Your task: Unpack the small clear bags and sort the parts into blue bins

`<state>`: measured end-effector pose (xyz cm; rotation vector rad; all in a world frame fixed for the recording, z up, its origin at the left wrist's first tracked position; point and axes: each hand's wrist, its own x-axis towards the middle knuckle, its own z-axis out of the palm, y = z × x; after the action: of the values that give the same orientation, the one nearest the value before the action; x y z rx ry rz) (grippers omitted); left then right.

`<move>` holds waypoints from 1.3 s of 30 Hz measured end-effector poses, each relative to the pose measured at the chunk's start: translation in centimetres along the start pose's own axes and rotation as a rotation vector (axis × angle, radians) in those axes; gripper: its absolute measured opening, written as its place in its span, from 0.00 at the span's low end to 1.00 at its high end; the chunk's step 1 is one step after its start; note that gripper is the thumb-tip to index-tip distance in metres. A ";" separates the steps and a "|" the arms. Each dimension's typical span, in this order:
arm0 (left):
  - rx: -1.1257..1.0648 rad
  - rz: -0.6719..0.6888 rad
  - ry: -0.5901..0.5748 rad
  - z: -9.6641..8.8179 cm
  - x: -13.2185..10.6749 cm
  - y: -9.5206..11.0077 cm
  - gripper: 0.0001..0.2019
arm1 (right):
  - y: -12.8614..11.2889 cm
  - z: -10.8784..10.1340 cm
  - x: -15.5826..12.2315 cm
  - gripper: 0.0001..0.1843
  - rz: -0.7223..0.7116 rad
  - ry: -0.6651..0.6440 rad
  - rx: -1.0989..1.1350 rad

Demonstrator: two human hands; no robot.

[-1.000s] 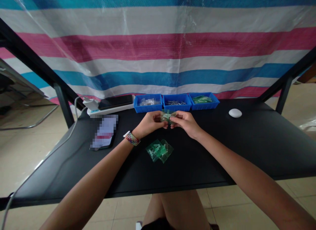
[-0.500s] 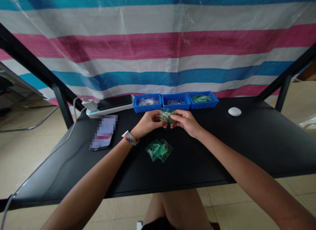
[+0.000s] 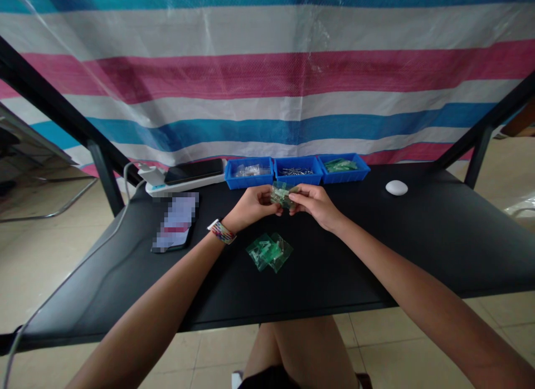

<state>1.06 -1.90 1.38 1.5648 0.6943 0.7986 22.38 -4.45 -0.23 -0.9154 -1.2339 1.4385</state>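
Between my two hands is a small green-tinted plastic bag (image 3: 281, 194) with light, thin pieces inside. My left hand (image 3: 252, 207) pinches its left side, and my right hand (image 3: 314, 204) grips the right side. Both hold it just above the black table (image 3: 334, 277), in front of the blue bins. Closer to me lie green plastic bags (image 3: 270, 252) with small pieces in them, overlapping on the tabletop. A patterned band circles my left wrist. The exact contents of the held bag are too small to make out.
Three blue bins stand at the back: one with clear bags (image 3: 249, 180), one with metal screws or nails (image 3: 298, 177), one with green pieces (image 3: 344, 174). A phone (image 3: 178, 224), a power strip (image 3: 190, 184) with a dark device, and a white mouse (image 3: 396, 188) lie around.
Almost nothing differs. Both hands keep hold of the bag in the same place, and the view has shifted very slightly.
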 end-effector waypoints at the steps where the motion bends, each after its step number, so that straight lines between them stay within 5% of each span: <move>1: 0.003 0.003 -0.001 0.0 0.0 0.0 0.13 | 0.0 0.0 0.0 0.21 0.000 0.001 0.000; 14: -0.083 -0.027 0.073 -0.2 0.0 0.0 0.07 | -0.4 0.1 -0.3 0.17 -0.138 0.007 -0.117; 17: -0.138 -0.069 0.139 -0.5 0.1 -0.3 0.09 | -0.4 0.1 -0.5 0.15 -0.240 0.059 -0.199; 22: -0.112 -0.165 0.164 -0.5 0.2 -0.5 0.27 | -0.7 0.2 -0.9 0.06 -0.558 0.156 -0.429; 28: -0.116 -0.105 0.129 0.0 0.0 0.1 0.20 | -0.6 0.2 -1.2 0.12 -0.789 0.147 -0.710; 33: -0.056 -0.017 0.184 -0.3 0.3 -0.4 0.19 | 0.2 -0.3 -0.7 0.17 -0.619 0.204 -0.520; 39: 0.030 0.047 0.155 -0.4 0.3 -0.7 0.18 | 0.5 -0.3 -0.2 0.21 -0.064 0.053 -0.079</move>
<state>0.91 -1.31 0.75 1.5629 0.7871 0.9564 22.62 -4.54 -0.77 -0.9532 -1.2768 1.3146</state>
